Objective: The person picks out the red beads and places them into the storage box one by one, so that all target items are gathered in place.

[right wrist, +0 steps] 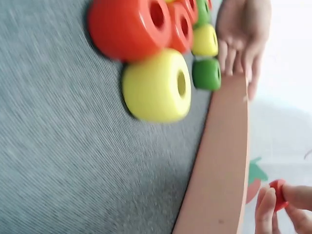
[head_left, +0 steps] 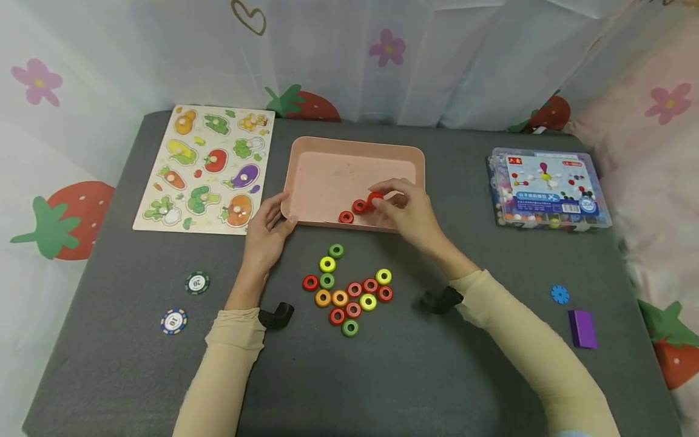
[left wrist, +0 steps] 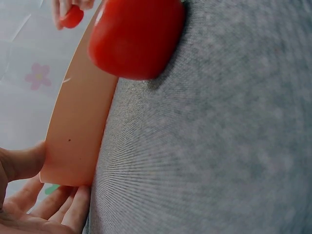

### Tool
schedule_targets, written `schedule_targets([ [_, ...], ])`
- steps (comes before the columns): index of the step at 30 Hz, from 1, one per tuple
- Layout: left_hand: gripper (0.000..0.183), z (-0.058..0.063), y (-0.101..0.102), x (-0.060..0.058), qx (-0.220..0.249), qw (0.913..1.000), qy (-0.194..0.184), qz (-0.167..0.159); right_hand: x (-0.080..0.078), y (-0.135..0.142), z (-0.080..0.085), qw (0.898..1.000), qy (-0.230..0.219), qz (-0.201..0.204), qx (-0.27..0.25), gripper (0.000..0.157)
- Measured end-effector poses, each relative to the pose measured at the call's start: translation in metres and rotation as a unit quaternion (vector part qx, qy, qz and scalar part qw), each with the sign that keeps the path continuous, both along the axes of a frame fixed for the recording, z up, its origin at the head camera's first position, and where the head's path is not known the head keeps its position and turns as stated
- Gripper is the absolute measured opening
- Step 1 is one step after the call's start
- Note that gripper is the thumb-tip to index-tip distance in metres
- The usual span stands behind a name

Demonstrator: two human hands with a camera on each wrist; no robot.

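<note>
In the head view my right hand [head_left: 406, 209] pinches a red ring [head_left: 374, 200] between thumb and fingertips over the tray's front right part. The right wrist view shows that ring [right wrist: 279, 195] higher than the tray's rim. Two more red rings [head_left: 360, 206] lie in the shallow pink tray [head_left: 327, 170], near its front wall. My left hand [head_left: 266, 233] holds the tray's front left corner; in the left wrist view, the thumb [left wrist: 24, 162] is at the rim and the fingers [left wrist: 53, 204] are against the end wall.
Red, orange, yellow and green rings [head_left: 340, 298] cluster in front of the tray. Left are a vegetable puzzle board [head_left: 207, 170] and two chips [head_left: 197, 283]. Right are a clear plastic box [head_left: 548, 188], a blue disc [head_left: 559, 294] and a purple block [head_left: 583, 329].
</note>
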State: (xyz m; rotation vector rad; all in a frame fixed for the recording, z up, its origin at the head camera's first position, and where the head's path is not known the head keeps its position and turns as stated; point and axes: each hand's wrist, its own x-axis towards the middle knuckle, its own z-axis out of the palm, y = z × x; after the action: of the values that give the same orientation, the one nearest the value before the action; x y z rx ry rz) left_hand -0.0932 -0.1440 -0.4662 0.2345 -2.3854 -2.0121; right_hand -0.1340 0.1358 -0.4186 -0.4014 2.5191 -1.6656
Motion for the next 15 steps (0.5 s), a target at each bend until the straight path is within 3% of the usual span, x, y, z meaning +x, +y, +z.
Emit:
schedule_targets([
  [5,0.051,0.000,0.000,0.000,0.002,1.0000,0.002,0.001,-0.016,0.004,-0.003,0.997,-0.041,-0.059,0.012,0.030],
  [8,0.051,0.000,0.000,0.001,-0.002,1.0000,0.003,0.000,-0.024,0.005,-0.009,0.994,-0.048,-0.080,0.058,0.032],
  [12,0.051,0.001,-0.001,0.001,-0.006,1.0000,0.001,0.000,-0.028,0.005,-0.016,0.988,-0.047,-0.077,0.123,0.030],
  [15,0.052,0.002,-0.001,0.001,-0.008,1.0000,-0.001,-0.002,-0.028,0.004,-0.017,0.987,-0.038,-0.065,0.139,0.029],
])
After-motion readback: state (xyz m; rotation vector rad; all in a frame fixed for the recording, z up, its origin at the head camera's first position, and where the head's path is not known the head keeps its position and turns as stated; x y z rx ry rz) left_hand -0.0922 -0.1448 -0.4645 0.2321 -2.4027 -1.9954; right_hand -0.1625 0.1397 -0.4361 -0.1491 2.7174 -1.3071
